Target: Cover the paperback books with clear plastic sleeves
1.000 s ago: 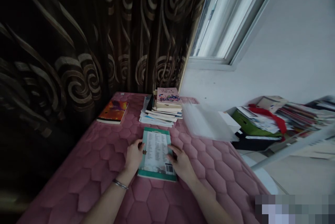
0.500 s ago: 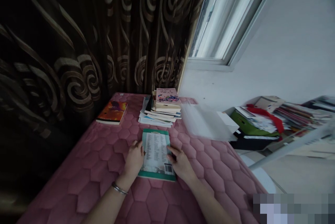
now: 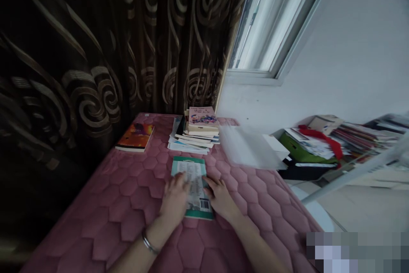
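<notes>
A green-edged book (image 3: 194, 175) lies flat with its back cover up, a barcode at its lower right corner. My left hand (image 3: 175, 196) rests over the left side of this cover, fingers spread and a little blurred, hiding part of the printed text. A silver bracelet (image 3: 149, 243) circles the left wrist. Along the book's right edge is my right hand (image 3: 220, 196), its fingers stretched out and touching the cover's edge. Both hands are open, and neither grips the book.
Beneath everything is a pink quilted surface (image 3: 128, 205). A stack of books (image 3: 201, 130) stands at the back, an orange book (image 3: 136, 136) to its left. Translucent plastic (image 3: 246, 147) lies right of the stack. Further right are a green item (image 3: 300, 151) and piled papers (image 3: 361, 136).
My left hand has moved right from the book's left edge onto its cover, with the fingers spreading. My right hand stays at the right edge. The view has shifted slightly.
</notes>
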`<action>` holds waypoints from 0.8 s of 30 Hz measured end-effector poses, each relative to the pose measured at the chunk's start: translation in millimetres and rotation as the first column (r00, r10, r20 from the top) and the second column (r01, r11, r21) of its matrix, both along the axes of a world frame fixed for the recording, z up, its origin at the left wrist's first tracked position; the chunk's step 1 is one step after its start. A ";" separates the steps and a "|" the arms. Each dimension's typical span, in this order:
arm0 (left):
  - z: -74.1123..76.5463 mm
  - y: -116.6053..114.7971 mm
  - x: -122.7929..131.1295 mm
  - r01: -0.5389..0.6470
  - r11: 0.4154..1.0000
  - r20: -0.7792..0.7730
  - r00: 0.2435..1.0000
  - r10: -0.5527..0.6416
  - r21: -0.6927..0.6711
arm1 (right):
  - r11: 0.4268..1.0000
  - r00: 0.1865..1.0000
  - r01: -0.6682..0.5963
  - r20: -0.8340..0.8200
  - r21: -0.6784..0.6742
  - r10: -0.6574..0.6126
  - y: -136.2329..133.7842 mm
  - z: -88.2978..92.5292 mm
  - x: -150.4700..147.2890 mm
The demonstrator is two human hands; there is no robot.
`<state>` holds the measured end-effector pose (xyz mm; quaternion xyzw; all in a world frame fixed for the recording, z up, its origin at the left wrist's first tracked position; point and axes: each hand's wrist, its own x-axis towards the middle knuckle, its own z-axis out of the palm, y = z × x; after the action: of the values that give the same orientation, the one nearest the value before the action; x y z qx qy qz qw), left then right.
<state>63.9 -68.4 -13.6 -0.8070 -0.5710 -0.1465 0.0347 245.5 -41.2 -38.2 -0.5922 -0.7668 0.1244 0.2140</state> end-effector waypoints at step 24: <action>-6.4 -34.8 25.7 0.426 0.878 0.360 0.871 -0.334 -0.216 | 0.999 0.961 0.050 0.272 0.004 -0.049 55.9 20.9 12.8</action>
<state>89.6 -103.2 -20.0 -0.8671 -0.4123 -0.1913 -0.2038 258.3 14.7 -17.3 -0.6229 -0.7738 0.0375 0.1089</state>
